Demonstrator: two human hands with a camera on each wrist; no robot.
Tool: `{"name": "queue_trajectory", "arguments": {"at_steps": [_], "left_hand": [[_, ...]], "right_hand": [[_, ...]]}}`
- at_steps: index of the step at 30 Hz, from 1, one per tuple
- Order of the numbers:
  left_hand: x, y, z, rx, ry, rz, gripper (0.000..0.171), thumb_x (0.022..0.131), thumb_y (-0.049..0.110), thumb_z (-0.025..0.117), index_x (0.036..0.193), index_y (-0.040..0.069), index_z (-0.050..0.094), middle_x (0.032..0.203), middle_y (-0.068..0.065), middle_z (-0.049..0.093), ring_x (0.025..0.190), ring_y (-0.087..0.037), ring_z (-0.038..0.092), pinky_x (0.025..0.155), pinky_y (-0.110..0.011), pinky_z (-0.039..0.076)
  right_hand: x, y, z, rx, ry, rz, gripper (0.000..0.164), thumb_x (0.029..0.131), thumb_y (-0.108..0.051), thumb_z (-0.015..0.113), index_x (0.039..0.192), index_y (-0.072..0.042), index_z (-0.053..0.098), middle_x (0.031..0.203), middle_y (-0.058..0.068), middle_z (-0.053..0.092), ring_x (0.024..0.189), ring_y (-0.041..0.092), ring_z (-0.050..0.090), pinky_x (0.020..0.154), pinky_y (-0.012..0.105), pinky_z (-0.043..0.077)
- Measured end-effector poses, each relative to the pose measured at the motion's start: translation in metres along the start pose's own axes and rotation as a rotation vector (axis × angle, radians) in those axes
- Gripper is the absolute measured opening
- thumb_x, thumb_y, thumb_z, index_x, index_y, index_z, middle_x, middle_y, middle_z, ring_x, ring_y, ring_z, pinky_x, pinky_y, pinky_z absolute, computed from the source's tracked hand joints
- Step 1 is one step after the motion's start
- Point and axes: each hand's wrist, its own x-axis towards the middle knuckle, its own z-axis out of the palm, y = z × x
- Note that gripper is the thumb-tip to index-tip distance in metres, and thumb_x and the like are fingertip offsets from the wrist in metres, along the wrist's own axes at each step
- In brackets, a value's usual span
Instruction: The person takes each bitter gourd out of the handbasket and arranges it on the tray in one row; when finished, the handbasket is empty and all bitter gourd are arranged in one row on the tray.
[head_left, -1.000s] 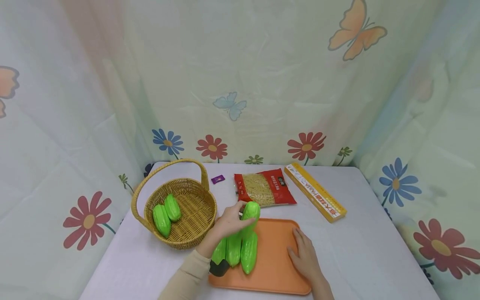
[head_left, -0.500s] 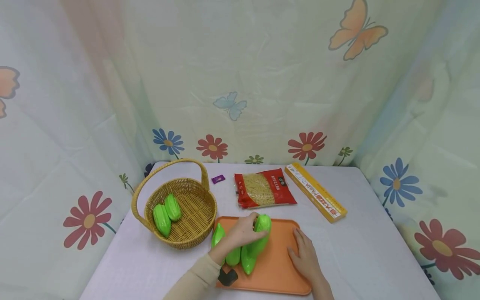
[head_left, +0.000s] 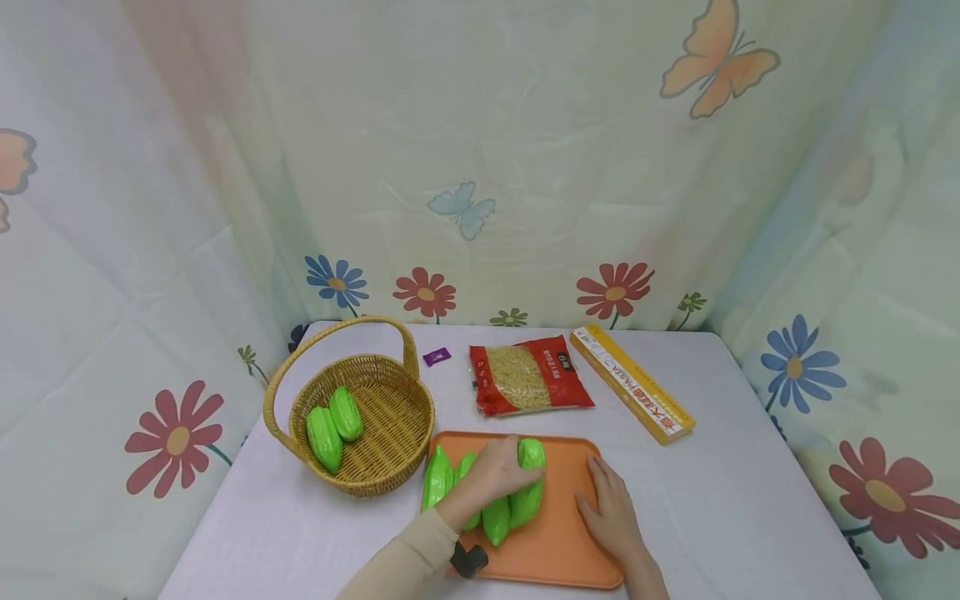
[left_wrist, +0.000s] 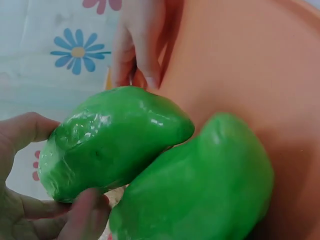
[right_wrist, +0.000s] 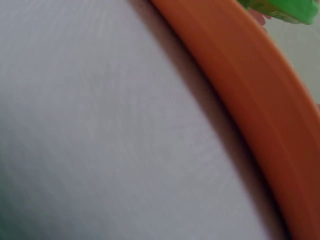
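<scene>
My left hand (head_left: 495, 475) grips a glossy green fruit (head_left: 532, 455) with a pointed tip, at the right end of a row on the orange tray (head_left: 558, 550). In the left wrist view the held fruit (left_wrist: 112, 140) lies between thumb and fingers, close beside another green fruit (left_wrist: 200, 185). More green fruits lie to its left on the tray, including one at the far left (head_left: 437, 479); my left hand and forearm partly cover the row. My right hand (head_left: 613, 512) rests on the tray's right edge, fingers extended. The right wrist view shows the tray rim (right_wrist: 235, 65) but not that hand.
Left of the tray stands a handled wicker basket (head_left: 393, 425) with two green fruits (head_left: 333, 425) inside. Behind the tray lie a red pasta bag (head_left: 528, 375), a small purple packet (head_left: 437, 357) and a long yellow pasta box (head_left: 633, 383). Patterned curtains border the table.
My left hand has moved right and toward me, lowering the held green fruit from above the row to its right end. My right hand has stayed at the tray edge.
</scene>
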Motion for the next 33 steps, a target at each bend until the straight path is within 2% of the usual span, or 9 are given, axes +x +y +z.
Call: {"name": "queue_trajectory", "arguments": {"at_steps": [5, 9, 13, 19, 22, 26, 33], "left_hand": [[-0.001, 0.0, 0.002, 0.128, 0.023, 0.0, 0.043, 0.071, 0.052, 0.068, 0.078, 0.012, 0.054, 0.065, 0.001, 0.05, 0.057, -0.013, 0.047, 0.046, -0.029, 0.038], [0.002, -0.001, 0.006, 0.183, 0.031, 0.0, 0.043, 0.068, 0.054, 0.067, 0.07, 0.014, 0.052, 0.064, 0.001, 0.048, 0.061, -0.015, 0.045, 0.045, -0.029, 0.035], [0.007, -0.004, 0.013, 0.239, 0.033, -0.006, 0.047, 0.068, 0.057, 0.066, 0.075, 0.011, 0.057, 0.072, -0.002, 0.049, 0.072, -0.018, 0.043, 0.049, -0.03, 0.036], [0.012, -0.006, 0.019, 0.272, 0.008, -0.021, 0.051, 0.069, 0.058, 0.065, 0.084, 0.009, 0.061, 0.078, -0.004, 0.053, 0.077, -0.02, 0.045, 0.053, -0.032, 0.038], [0.012, -0.007, 0.019, 0.306, -0.005, -0.012, 0.057, 0.071, 0.058, 0.064, 0.103, 0.01, 0.062, 0.09, -0.008, 0.058, 0.084, -0.022, 0.047, 0.059, -0.035, 0.041], [0.011, -0.008, 0.02, 0.351, -0.021, 0.029, 0.063, 0.074, 0.056, 0.063, 0.124, 0.018, 0.054, 0.103, -0.01, 0.058, 0.091, -0.025, 0.048, 0.068, -0.038, 0.042], [0.01, -0.009, 0.018, 0.373, -0.056, 0.076, 0.056, 0.075, 0.054, 0.063, 0.118, 0.018, 0.057, 0.102, -0.008, 0.059, 0.09, -0.023, 0.048, 0.073, -0.036, 0.04]], "right_hand": [[0.0, 0.001, 0.0, 0.004, -0.032, 0.022, 0.063, 0.082, -0.01, 0.063, 0.136, 0.006, 0.035, 0.136, 0.025, 0.035, 0.12, 0.043, 0.032, 0.096, 0.056, 0.027], [0.001, 0.001, -0.001, 0.005, -0.082, 0.065, 0.064, 0.085, -0.013, 0.062, 0.138, 0.005, 0.031, 0.138, 0.024, 0.032, 0.123, 0.042, 0.03, 0.098, 0.056, 0.025], [0.001, 0.001, 0.0, 0.004, -0.091, 0.078, 0.064, 0.085, -0.013, 0.061, 0.139, 0.004, 0.031, 0.139, 0.024, 0.031, 0.124, 0.041, 0.029, 0.099, 0.056, 0.024], [0.0, 0.003, 0.001, 0.002, -0.058, 0.048, 0.064, 0.084, -0.011, 0.063, 0.138, 0.005, 0.033, 0.137, 0.025, 0.033, 0.123, 0.042, 0.03, 0.098, 0.056, 0.025], [0.0, 0.003, 0.002, -0.001, -0.046, 0.036, 0.064, 0.083, -0.011, 0.063, 0.137, 0.005, 0.033, 0.137, 0.025, 0.033, 0.122, 0.042, 0.031, 0.098, 0.056, 0.025], [0.0, 0.004, 0.003, -0.004, -0.04, 0.028, 0.064, 0.083, -0.011, 0.064, 0.137, 0.004, 0.033, 0.136, 0.025, 0.033, 0.122, 0.042, 0.031, 0.097, 0.057, 0.025], [0.0, 0.004, 0.003, -0.002, -0.022, 0.013, 0.063, 0.082, -0.011, 0.064, 0.136, 0.006, 0.035, 0.135, 0.025, 0.035, 0.12, 0.042, 0.032, 0.096, 0.057, 0.026]]}}
